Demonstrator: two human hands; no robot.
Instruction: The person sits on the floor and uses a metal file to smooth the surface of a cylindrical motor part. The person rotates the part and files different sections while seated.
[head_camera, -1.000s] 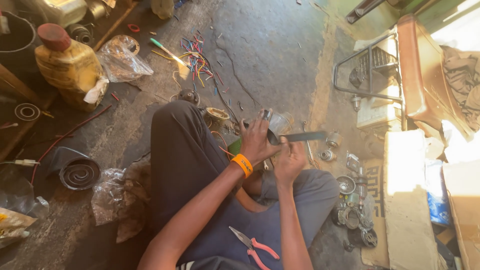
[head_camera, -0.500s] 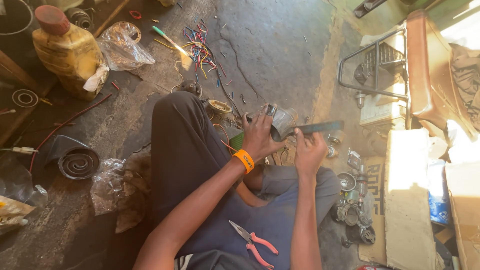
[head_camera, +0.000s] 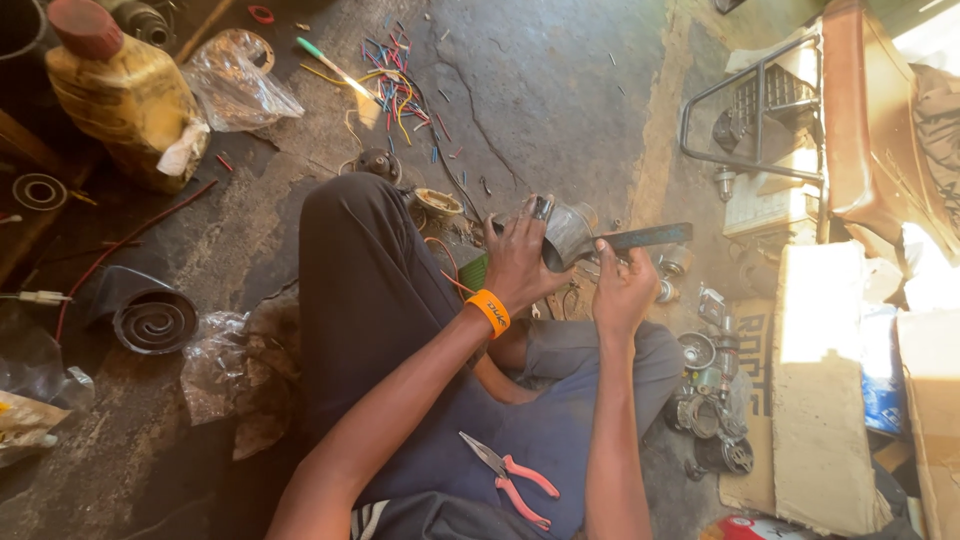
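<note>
Two hands are raised above the lap: a dull grey metal cylinder (head_camera: 568, 232) is clasped in the left hand (head_camera: 520, 262), and a flat dark file (head_camera: 650, 238) is gripped by the right hand (head_camera: 622, 290) beside it.

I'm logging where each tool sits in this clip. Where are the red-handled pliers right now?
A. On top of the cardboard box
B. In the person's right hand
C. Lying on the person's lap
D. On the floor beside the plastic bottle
C: the red-handled pliers lie loose on the dark cloth over the lap, while the left hand grips a small metal part and the right hand holds a flat file.
</note>
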